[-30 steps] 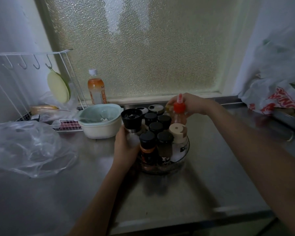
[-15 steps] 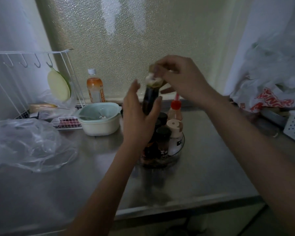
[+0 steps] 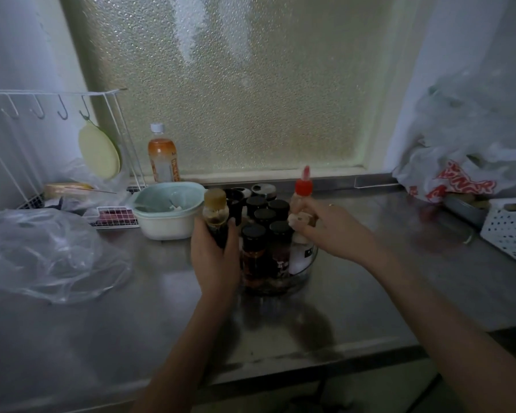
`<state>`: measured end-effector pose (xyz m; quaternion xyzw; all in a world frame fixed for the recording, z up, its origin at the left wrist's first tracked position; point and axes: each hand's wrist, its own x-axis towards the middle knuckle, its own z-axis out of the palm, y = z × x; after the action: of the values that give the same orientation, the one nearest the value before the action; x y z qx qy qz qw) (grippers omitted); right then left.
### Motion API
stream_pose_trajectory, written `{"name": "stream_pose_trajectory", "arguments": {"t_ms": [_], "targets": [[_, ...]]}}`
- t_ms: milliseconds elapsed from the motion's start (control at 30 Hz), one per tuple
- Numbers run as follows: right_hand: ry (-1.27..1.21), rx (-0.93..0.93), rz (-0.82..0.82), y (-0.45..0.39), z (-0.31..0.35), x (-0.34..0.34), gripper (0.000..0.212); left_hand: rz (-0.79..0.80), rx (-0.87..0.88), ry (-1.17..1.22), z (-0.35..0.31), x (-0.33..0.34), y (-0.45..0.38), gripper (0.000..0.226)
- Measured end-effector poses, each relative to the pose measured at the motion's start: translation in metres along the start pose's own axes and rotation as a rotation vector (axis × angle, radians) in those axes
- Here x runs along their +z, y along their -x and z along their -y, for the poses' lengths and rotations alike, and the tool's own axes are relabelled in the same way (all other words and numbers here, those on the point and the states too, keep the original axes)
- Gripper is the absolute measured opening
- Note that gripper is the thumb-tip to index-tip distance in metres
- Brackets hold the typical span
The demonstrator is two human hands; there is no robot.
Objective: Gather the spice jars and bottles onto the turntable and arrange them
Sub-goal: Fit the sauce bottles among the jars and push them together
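The job looks close to done. On the steel worktop [image 3: 355, 293] the clear round turntable [image 3: 306, 271] is already packed: two black-capped jars stand at its near edge, an amber one [image 3: 253, 251] and a darker one [image 3: 280, 248] just beside it, with a white jar [image 3: 301, 254] to their right. Behind them more black caps [image 3: 264, 214] crowd the middle, and at the far side sit a red-capped squeeze bottle [image 3: 303, 189] and a flat-lidded shaker [image 3: 263, 189]. What seems left is one bottle and some tidying of the rows.

The left hand [image 3: 216, 257] comes up from the near edge with the forearm almost straight ahead, palm turned inward, fingers wrapped firmly round a dark sauce bottle [image 3: 215, 214] with a tan cap. It holds the bottle upright, touching or just beside the turntable's left rim; whether the base is inside the rim or outside it is hidden by the hand. My guess is that it is being set into the gap on that side.

The right hand [image 3: 331, 228] reaches in from the right, wrist bent down, fingers curled over the white jar's pale cap [image 3: 300, 219]. It appears to pinch that cap, though the blur makes the grip uncertain; it may be steadying the jar or nudging it aside.

Farther off, well apart from the turntable, an orange drink bottle [image 3: 163, 156] stands by the window beside a pale bowl [image 3: 167, 213]. Whether it belongs with the set I cannot tell.
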<state>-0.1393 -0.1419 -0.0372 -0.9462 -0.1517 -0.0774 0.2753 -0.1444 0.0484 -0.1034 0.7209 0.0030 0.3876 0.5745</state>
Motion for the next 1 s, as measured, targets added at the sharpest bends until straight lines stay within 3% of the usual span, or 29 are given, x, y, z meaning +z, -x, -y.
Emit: {"name": "stream_pose_trajectory", "arguments": {"t_ms": [133,200,333,500,600,700,900,1000], "targets": [[-0.229,0.109,0.180,0.003,-0.001,-0.004,0.031,0.044,-0.070,-0.102,0.024,-0.004,0.003,0.018],[-0.250,0.087,0.193,0.003,-0.005,-0.003,0.039,0.073,-0.079,-0.145,0.025,-0.004,-0.001,0.018],[-0.291,0.015,-0.023,0.010,-0.010,-0.006,0.041,0.076,-0.066,-0.282,0.022,-0.006,-0.003,0.032],[-0.437,0.026,-0.472,0.014,-0.018,-0.070,0.033,0.081,-0.059,-0.316,0.026,-0.006,-0.004,0.035],[-0.416,0.035,-0.558,-0.008,-0.027,-0.083,0.032,0.076,-0.060,-0.291,0.028,-0.005,-0.004,0.031],[-0.472,0.089,-0.474,-0.044,-0.040,-0.066,0.032,0.036,-0.085,-0.263,0.029,-0.005,-0.006,0.036],[-0.548,0.081,-0.139,-0.078,-0.047,-0.037,0.030,0.028,-0.131,-0.283,0.032,-0.003,-0.005,0.032],[-0.474,0.038,0.040,-0.080,-0.049,-0.033,0.032,0.034,-0.153,-0.306,0.028,-0.002,-0.005,0.031]]}}
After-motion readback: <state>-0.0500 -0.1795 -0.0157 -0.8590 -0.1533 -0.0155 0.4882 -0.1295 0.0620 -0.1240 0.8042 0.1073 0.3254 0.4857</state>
